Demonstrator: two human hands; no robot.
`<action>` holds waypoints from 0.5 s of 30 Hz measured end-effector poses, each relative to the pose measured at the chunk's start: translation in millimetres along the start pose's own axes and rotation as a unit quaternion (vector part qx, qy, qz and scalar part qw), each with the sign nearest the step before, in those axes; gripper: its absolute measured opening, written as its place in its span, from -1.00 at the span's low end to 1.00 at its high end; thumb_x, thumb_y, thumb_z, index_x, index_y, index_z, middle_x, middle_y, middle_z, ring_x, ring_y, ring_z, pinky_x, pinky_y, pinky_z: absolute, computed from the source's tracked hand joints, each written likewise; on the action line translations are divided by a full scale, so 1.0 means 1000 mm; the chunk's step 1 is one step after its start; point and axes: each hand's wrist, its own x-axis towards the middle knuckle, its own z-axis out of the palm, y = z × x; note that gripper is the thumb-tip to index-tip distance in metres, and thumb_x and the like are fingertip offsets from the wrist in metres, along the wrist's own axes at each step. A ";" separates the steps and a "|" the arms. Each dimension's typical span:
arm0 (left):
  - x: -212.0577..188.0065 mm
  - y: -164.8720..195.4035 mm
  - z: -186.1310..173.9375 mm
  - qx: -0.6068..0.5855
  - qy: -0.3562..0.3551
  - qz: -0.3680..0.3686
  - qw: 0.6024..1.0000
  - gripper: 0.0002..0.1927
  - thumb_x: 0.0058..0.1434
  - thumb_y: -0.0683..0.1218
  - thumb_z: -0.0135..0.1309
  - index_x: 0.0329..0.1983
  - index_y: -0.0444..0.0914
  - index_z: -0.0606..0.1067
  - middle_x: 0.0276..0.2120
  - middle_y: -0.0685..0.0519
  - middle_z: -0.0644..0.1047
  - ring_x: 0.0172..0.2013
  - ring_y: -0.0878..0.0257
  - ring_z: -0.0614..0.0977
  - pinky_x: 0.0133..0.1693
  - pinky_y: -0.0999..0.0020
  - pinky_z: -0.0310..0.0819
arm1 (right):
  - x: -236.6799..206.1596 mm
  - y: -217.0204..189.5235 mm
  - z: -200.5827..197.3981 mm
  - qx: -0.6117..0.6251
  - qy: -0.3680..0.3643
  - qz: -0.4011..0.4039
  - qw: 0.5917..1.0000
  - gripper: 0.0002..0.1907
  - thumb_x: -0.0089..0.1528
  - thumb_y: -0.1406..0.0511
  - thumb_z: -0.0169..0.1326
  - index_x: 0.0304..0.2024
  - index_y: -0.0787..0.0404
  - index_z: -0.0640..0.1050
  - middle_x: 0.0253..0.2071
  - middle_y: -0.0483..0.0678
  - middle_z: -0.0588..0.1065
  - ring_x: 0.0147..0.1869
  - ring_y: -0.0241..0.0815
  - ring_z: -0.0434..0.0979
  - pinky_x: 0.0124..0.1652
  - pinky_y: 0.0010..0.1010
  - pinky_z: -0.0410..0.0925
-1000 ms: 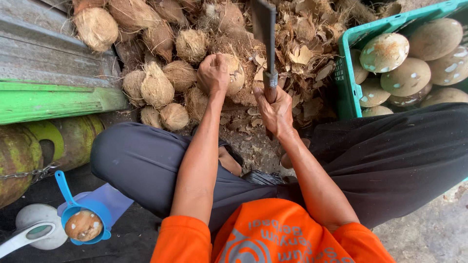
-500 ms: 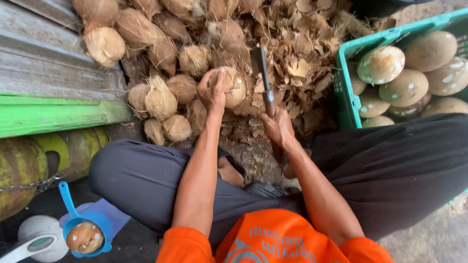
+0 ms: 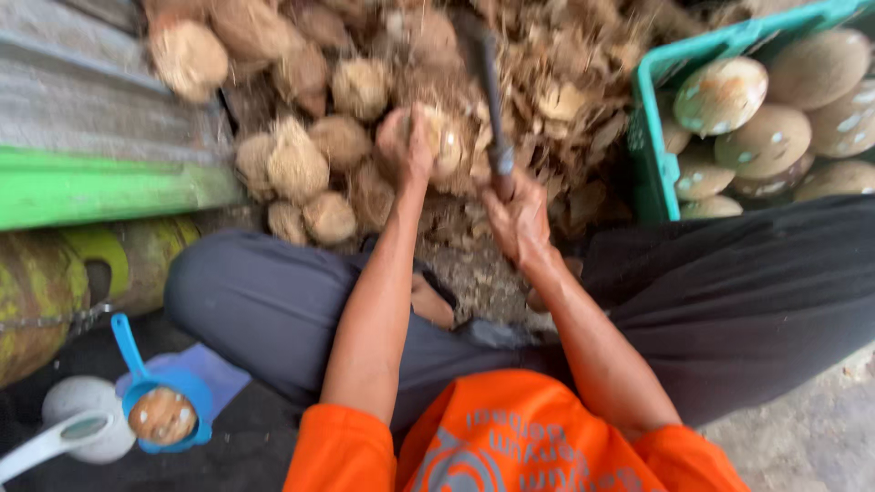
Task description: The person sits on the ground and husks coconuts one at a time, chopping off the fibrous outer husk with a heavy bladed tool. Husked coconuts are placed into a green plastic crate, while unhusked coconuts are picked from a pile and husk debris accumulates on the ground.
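Ground strewn with dry husk (image 3: 583, 118) formed the work surface, with a heap of brown coconuts (image 3: 301, 164) along its far edge beside a green plank (image 3: 100, 187). At the right edge stood a green crate (image 3: 649, 137) holding peeled nuts (image 3: 720, 91). At the near left corner lay a blue scoop (image 3: 150, 392) with a small nut in it, next to a white ladle (image 3: 55, 442).

The left hand (image 3: 406, 141) was closed around a coconut (image 3: 442, 141), steadying it against the ground in front of the crossed legs (image 3: 264, 301). The right hand (image 3: 519, 214) was closed tight on the handle of a cleaver (image 3: 488, 91), its blade raised above and just beside the held nut. Motion blur hid the exact edge of the blade and how the fingers (image 3: 394, 137) lay under it.

Risk, as judged: the left fingers sat very close to the line of the blade, so a stroke landing off-centre, or a glancing cut off the rounded shell, could have reached them. The nut rested on loose husk, and might have rolled or slipped under a blow. A deflected blade could also have travelled toward the knees, which lay near on both sides. Flying husk chips were a lesser hazard.
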 end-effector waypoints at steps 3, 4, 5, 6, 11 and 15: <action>-0.003 0.000 0.001 -0.068 0.040 -0.018 0.997 -0.48 0.23 0.41 0.01 -0.03 0.00 0.60 0.04 0.06 0.59 -0.02 0.07 0.58 -0.04 0.00 0.42 | 0.001 0.006 0.000 -0.057 0.017 -0.043 0.997 -0.73 0.35 0.23 0.13 -0.22 0.37 0.58 -0.54 0.08 0.41 -0.51 -0.13 0.36 -0.44 -0.18 0.27; -0.004 0.001 0.001 -0.082 0.038 -0.010 0.996 -0.49 0.23 0.41 0.01 -0.03 -0.01 0.59 0.06 0.05 0.58 0.01 0.07 0.58 0.00 0.01 0.43 | 0.004 0.008 0.001 -0.116 -0.004 -0.058 0.992 -0.74 0.34 0.25 0.14 -0.24 0.38 0.60 -0.51 0.08 0.46 -0.49 -0.13 0.44 -0.42 -0.21 0.31; -0.006 0.001 -0.001 -0.090 0.030 -0.008 0.995 -0.49 0.24 0.40 0.01 -0.02 -0.01 0.58 0.09 0.05 0.57 0.04 0.07 0.58 0.03 0.03 0.44 | 0.006 0.010 0.002 -0.174 -0.028 -0.063 0.982 -0.75 0.32 0.27 0.14 -0.26 0.39 0.61 -0.49 0.07 0.51 -0.46 -0.13 0.52 -0.40 -0.23 0.36; -0.008 0.003 -0.003 -0.093 0.022 -0.022 0.995 -0.47 0.22 0.41 0.02 -0.03 -0.02 0.59 0.07 0.05 0.59 0.03 0.07 0.59 0.02 0.03 0.45 | 0.010 0.012 0.002 -0.177 -0.055 0.005 0.983 -0.74 0.32 0.25 0.13 -0.24 0.38 0.62 -0.50 0.09 0.51 -0.48 -0.15 0.52 -0.42 -0.22 0.36; -0.007 0.011 -0.015 -0.111 0.012 -0.016 0.994 -0.43 0.21 0.45 0.01 -0.03 -0.03 0.58 0.05 0.06 0.59 -0.02 0.10 0.62 -0.02 0.08 0.47 | 0.015 0.012 0.001 -0.139 -0.106 0.128 0.976 -0.79 0.31 0.23 0.02 -0.10 0.19 0.56 -0.54 0.04 0.51 -0.62 -0.13 0.44 -0.59 -0.17 0.41; -0.007 0.008 -0.010 -0.131 0.011 -0.041 0.991 -0.45 0.16 0.41 0.02 -0.06 -0.04 0.63 -0.05 0.06 0.65 -0.08 0.10 0.65 -0.05 0.05 0.47 | 0.010 0.020 0.000 -0.095 -0.032 -0.042 0.994 -0.81 0.32 0.27 0.12 -0.28 0.29 0.59 -0.45 -0.06 0.54 -0.51 -0.32 0.51 -0.52 -0.41 0.43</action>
